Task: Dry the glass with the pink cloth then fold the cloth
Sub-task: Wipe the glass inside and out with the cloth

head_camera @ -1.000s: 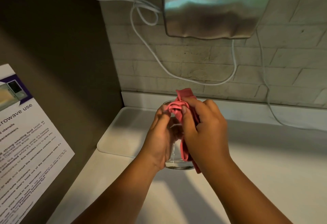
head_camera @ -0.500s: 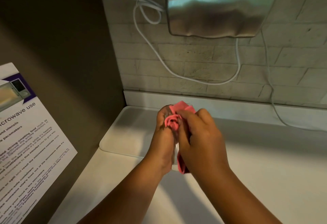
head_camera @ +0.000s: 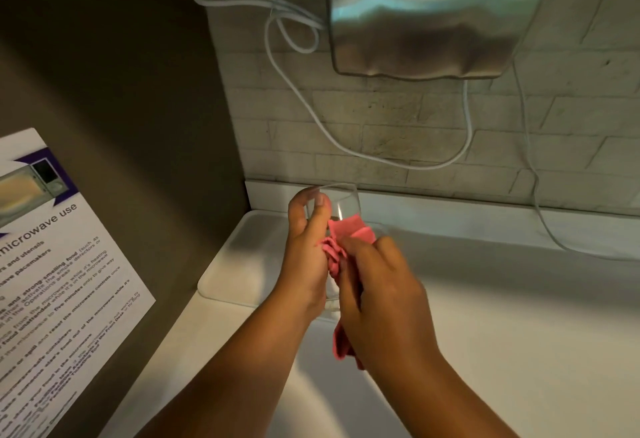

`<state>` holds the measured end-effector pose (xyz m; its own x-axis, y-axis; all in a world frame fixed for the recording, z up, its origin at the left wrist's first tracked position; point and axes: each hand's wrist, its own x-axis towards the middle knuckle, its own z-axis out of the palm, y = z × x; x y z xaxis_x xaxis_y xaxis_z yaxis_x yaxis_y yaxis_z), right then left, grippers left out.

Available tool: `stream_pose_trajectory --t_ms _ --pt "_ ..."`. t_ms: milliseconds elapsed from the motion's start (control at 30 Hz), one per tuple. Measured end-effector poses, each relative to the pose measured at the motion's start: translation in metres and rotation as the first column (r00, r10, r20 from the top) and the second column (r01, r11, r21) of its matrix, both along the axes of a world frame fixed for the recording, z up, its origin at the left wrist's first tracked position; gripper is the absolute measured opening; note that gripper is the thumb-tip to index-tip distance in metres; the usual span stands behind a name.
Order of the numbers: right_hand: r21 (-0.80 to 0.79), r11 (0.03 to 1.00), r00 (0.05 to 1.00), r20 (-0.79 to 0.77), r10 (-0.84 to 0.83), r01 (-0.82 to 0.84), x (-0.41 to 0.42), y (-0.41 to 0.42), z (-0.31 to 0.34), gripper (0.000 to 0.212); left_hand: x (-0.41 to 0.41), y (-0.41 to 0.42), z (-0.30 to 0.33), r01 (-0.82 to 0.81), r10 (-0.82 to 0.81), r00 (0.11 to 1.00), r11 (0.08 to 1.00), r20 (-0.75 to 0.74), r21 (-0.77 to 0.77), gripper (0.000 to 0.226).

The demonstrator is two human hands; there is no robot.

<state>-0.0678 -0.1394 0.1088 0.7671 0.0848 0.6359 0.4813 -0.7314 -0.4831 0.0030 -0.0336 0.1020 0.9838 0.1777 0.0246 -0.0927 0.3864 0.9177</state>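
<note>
Held above the worktop (head_camera: pixel 502 299), the glass (head_camera: pixel 343 202) sits clasped in the left hand (head_camera: pixel 306 257) while the right hand (head_camera: pixel 377 292) grips the bunched cloth (head_camera: pixel 341 240) against it; a wet, thin wall could slip or crack under hard rubbing.

Cloth (head_camera: pixel 337 247): pink, plain, no print; bunched btwn both hands, a strip hangs below right hand (head_camera: pixel 377 295).
Glass (head_camera: pixel 343 202): clear, colourless; faint white glint on rim, above left hand (head_camera: pixel 306 257).
Tray (head_camera: pixel 235 264): white/translucent, plain, just left of left hand.
Counter (head_camera: pixel 519 316): white, unpatterned, under and right of hands.
Wall (head_camera: pixel 398 126) beyond hands: pale grey-beige brick pattern w/ darker joints.
Dryer (head_camera: pixel 433 18), well above hands: brushed silver metal, bluish reflection.
Cables (head_camera: pixel 304 98): white.
Side panel (head_camera: pixel 104 74), left of hands: dark olive-brown, plain.
Notice (head_camera: pixel 59 264), far left: white sheet, black text, purple band around microwave photo.
</note>
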Motion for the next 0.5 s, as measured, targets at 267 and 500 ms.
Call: stream_pose_trajectory --t_ms 267,500 --pt "0.097 0.991 0.995 0.011 -0.095 0.093 0.036 -0.003 0.02 0.017 -0.012 -0.017 -0.013 0.063 -0.062 0.998 0.992 -0.013 0.105 0.029" --pt "0.246 0.958 0.989 -0.025 -0.146 0.148 0.058 -0.014 0.022 0.025 -0.02 -0.021 -0.025 0.059 -0.06 0.998 0.987 0.006 0.147 0.045"
